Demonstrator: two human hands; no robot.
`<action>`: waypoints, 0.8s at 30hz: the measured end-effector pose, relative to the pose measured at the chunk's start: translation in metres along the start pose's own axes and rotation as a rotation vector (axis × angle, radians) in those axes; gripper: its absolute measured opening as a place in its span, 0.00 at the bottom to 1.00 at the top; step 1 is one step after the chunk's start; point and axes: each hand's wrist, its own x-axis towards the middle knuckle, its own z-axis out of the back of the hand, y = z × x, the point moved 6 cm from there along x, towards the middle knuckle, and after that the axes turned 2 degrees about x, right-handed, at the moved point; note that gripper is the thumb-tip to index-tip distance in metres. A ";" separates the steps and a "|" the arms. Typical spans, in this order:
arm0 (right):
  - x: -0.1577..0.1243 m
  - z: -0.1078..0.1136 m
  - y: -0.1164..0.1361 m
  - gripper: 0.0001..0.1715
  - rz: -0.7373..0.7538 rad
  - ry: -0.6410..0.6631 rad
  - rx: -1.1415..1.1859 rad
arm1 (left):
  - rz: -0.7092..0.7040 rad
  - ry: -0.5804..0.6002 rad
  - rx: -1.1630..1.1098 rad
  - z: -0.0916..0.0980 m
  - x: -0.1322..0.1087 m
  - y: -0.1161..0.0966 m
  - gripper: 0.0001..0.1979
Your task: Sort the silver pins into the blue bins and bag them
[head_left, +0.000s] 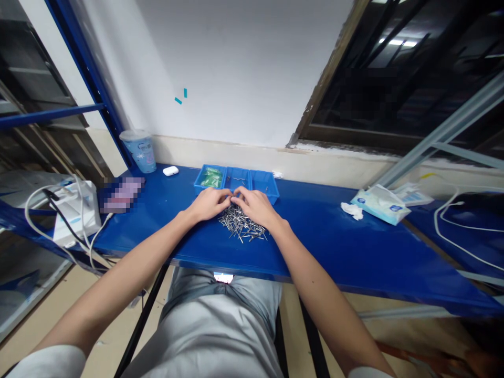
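A loose pile of thin, silvery metal pins (243, 227), perhaps rivets or nails, lies on the blue table in front of me. My left hand (211, 203) is at the pile's upper left, its thumb and fingers pinched together. From the upper right, my right hand (255, 206) meets it, fingers bent and fingertips closed near the left ones. Whatever is between the fingertips is too small to make out. Just behind the hands stand three joined blue bins: the left bin (197, 181) holds green plastic packets (211, 177), while a few small metal pieces show in the middle bin (238, 173) and right bin (264, 181).
On the blue table (315, 236), a cup (140, 152), a white case (170, 170), a blurred-out phone-like item (123, 194) and a power strip (79, 212) with cables sit left. A tissue pack (381, 203) and crumpled tissue (352, 211) lie right. A wall rises behind.
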 end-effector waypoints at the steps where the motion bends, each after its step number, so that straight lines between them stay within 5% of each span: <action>1: 0.000 0.000 0.000 0.09 0.004 0.001 0.016 | -0.003 0.000 0.002 0.000 0.000 0.000 0.16; 18: 0.001 0.001 -0.001 0.13 0.020 -0.014 -0.043 | 0.002 -0.007 -0.002 0.000 0.000 0.001 0.17; 24: -0.008 0.031 0.004 0.16 0.106 -0.295 -0.016 | 0.047 -0.080 -0.010 0.007 0.000 0.003 0.18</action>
